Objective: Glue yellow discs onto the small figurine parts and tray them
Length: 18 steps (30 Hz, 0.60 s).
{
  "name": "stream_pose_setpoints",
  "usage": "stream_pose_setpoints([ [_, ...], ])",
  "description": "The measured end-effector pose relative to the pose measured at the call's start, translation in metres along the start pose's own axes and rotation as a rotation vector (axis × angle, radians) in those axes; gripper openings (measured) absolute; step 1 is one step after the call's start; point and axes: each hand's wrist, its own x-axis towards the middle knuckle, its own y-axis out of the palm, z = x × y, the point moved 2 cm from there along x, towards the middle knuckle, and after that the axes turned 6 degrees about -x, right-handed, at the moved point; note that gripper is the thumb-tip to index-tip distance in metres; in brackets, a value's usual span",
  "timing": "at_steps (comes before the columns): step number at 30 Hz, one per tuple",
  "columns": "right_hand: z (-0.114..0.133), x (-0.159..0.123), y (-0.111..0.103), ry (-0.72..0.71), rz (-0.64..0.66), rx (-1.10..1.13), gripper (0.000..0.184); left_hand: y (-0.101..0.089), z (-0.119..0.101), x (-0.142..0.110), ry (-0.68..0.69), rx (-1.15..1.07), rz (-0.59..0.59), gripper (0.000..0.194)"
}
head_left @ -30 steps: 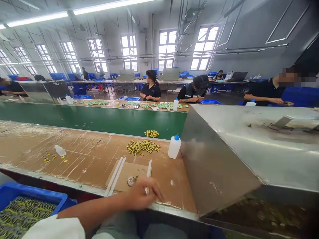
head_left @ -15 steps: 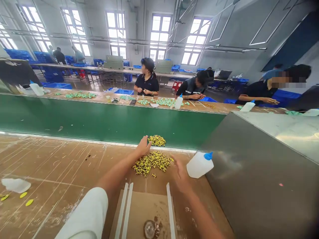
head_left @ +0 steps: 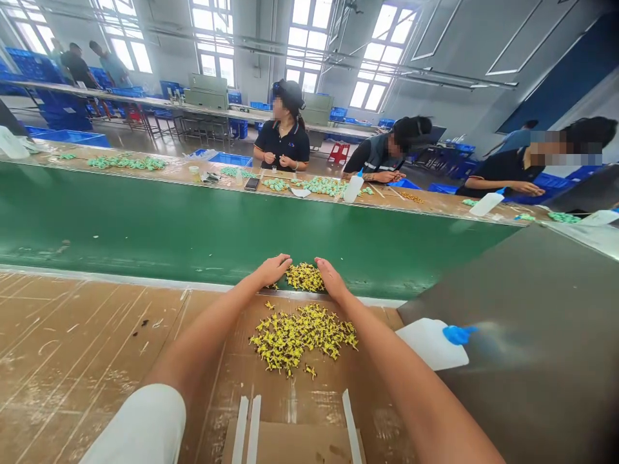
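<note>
On the near edge of the green belt [head_left: 145,219] lies a small heap of yellow-and-dark little pieces [head_left: 304,277]. My left hand [head_left: 275,268] rests at the heap's left side, fingers stretched out. At its right side is my right hand [head_left: 331,278], palm turned inward and fingers extended. The two hands flank the heap, and neither has anything gripped. A larger spread of the same yellow pieces [head_left: 300,338] lies on the brown tabletop between my forearms. A few stray pieces [head_left: 269,305] sit near my left wrist.
A white bottle with a blue cap [head_left: 432,345] stands beside my right forearm, near a metal panel [head_left: 522,335]. White strips [head_left: 254,425] edge a cardboard sheet [head_left: 294,444] in front. Across the belt, several co-workers sit at a bench with green pieces [head_left: 128,162].
My right hand has moved forward from beside the tabletop pile to the belt heap's right side. My left hand stays at its left. The view has shifted, and the table pile appears closer.
</note>
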Motion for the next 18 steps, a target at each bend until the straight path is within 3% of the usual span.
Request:
stream_pose_setpoints([
  [3, 0.003, 0.016, 0.009, -0.035, 0.058, -0.007, 0.032, 0.001, 0.010, -0.002, 0.010, 0.027, 0.060, 0.043],
  [7, 0.009, 0.022, 0.017, -0.078, 0.125, -0.015, 0.030, 0.018, 0.006, -0.001, 0.034, 0.020, 0.116, 0.049],
  [11, 0.016, 0.015, 0.015, -0.103, 0.166, 0.012, 0.028, 0.025, -0.003, -0.001, 0.060, -0.062, 0.148, 0.043],
  [18, 0.023, -0.010, 0.008, -0.111, 0.196, 0.091, 0.034, 0.016, -0.011, -0.016, 0.094, -0.276, 0.200, 0.034],
])
